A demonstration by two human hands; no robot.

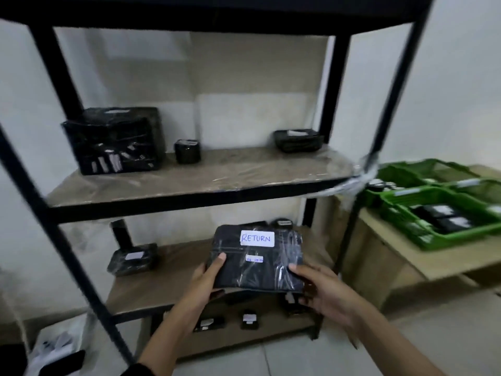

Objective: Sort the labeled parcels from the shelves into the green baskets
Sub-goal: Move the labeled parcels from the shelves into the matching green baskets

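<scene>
Holding the flat black parcel (257, 257) marked RETURN in front of the middle shelf (151, 283), the left hand (202, 280) and right hand (322, 289) each grip a near corner, thumbs on top. Keeping the label (257, 238) facing up should help match it to the right green basket (433, 210) on the worktop (406, 256) at far right.

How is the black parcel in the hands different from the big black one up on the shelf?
The held parcel is flat and thin; the big parcel is a tall, boxy block. The held parcel is gripped by the left hand and right hand in front of the lower shelf; the big parcel sits untouched at the left of the shelf above. The held parcel shows a white label reading RETURN; the big parcel's label cannot be read. Both are wrapped in shiny black plastic.
</scene>
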